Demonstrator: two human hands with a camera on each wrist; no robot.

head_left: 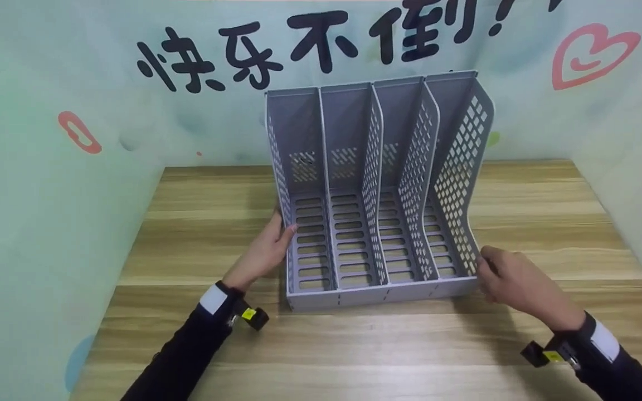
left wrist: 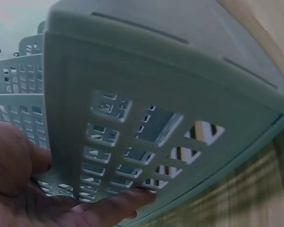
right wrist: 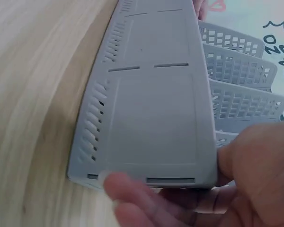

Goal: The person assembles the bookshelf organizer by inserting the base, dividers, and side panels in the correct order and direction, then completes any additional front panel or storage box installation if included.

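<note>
A grey plastic magazine file rack (head_left: pixel 354 301) with several upright compartments stands over the table, its slotted floor and perforated dividers facing me. My left hand (head_left: pixel 265 245) grips its left side wall, thumb over the top edge; in the left wrist view the fingers (left wrist: pixel 118 205) lie along the outside of the perforated wall (left wrist: pixel 123 71). At the front right corner my right hand (head_left: pixel 516 278) holds the right wall. The right wrist view shows the rack's front panel (right wrist: pixel 156 118) with fingers (right wrist: pixel 128 189) under its end and the thumb behind the edge.
Beneath the rack is a wood-grain table (head_left: pixel 198 234). Behind it hangs a pale green backdrop (head_left: pixel 215 128) with black lettering and a red heart outline (head_left: pixel 594 55); similar pale panels (head_left: pixel 9 223) rise at both sides. Each wrist carries a small black camera (head_left: pixel 257 318).
</note>
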